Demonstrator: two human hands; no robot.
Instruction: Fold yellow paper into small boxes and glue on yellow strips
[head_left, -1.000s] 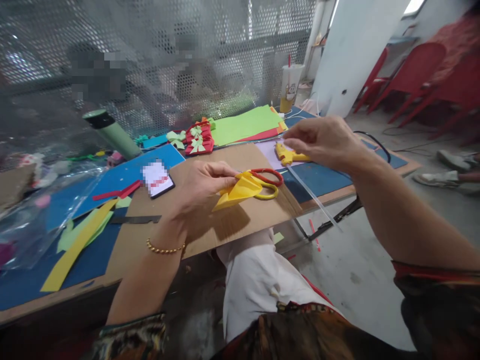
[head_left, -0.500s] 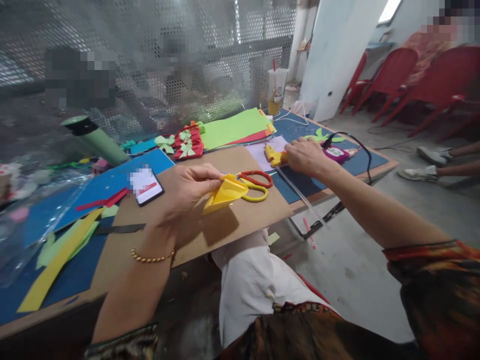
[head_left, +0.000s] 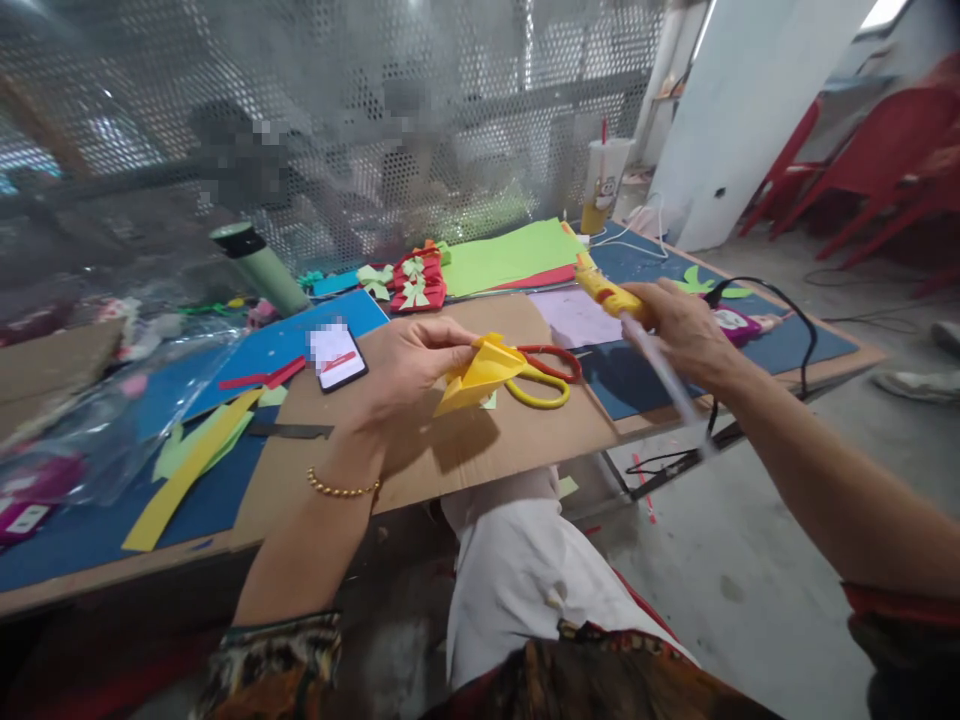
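Between the thumb and fingers of my left hand (head_left: pixel 420 360) is a folded piece of yellow paper (head_left: pixel 484 375), held above a brown cardboard sheet (head_left: pixel 360 465). A pair of scissors (head_left: pixel 541 390) with one red and one yellow handle lies just behind it, its blades hidden by the paper. My right hand (head_left: pixel 679 325) is closed round a yellow glue gun (head_left: pixel 609 293), raised off the table with its nozzle toward the far side. A long clear glue stick (head_left: pixel 667 380) sticks out of the gun's back, blurred. Beneath the gun lies a lilac sheet (head_left: pixel 577 318).
A phone (head_left: pixel 337 355), a green tumbler (head_left: pixel 262 268) and yellow and green paper strips (head_left: pixel 191 470) are on the left. Red pieces with green bows (head_left: pixel 412 285) and green sheets (head_left: pixel 510 250) lie at the back. A drink cup (head_left: pixel 604 185) and black cable (head_left: pixel 795 305) are on the right.
My right hand has lifted the glue gun off the table, tilting its stick. My left hand still holds the yellow paper. The whole view has swung leftward.
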